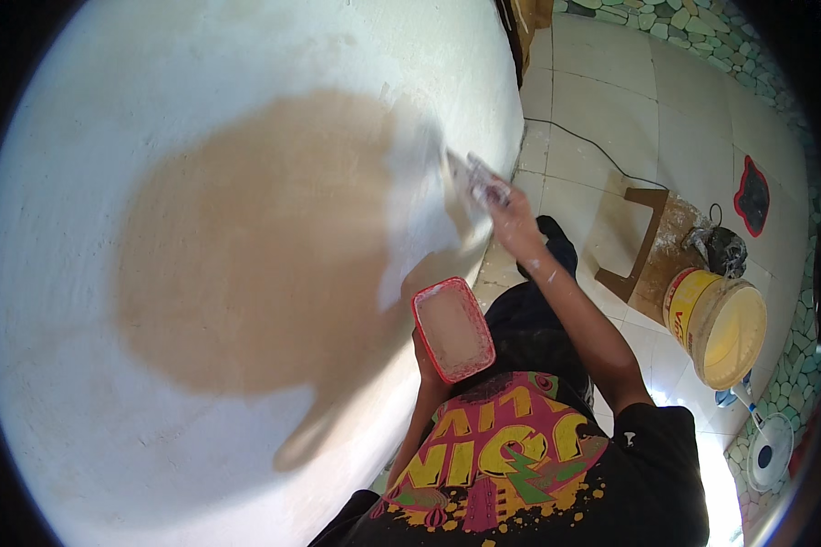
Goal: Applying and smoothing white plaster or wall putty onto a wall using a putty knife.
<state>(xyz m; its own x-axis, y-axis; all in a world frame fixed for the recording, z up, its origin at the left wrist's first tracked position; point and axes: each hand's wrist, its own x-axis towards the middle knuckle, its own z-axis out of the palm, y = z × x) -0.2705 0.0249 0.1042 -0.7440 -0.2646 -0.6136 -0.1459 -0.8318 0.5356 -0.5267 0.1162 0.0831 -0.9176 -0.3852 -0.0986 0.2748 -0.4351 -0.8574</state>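
In my left hand (426, 362) is a red rectangular tub (416, 314), held at waist height in front of my shirt; most of that hand's fingers are hidden under and behind it. Smooth, pale beige paste (452, 330) fills the tub, and smears coat its rim. My right hand (513, 219), flecked with white, is closed around a putty knife (461, 173). The blade is up close to the white wall (274, 55); motion blur hides whether it touches. A large shadow falls across the wall on the left.
On the tiled floor (602, 55) to the right, a small wooden stool (663, 246) stands beside a yellow-and-white bucket (693, 314). Near them are a dark plastic-wrapped lump (726, 251), a red-edged dark mat (752, 198), a cable (593, 143) and a round fan (770, 452). Pebbled stone (693, 20) borders the floor.
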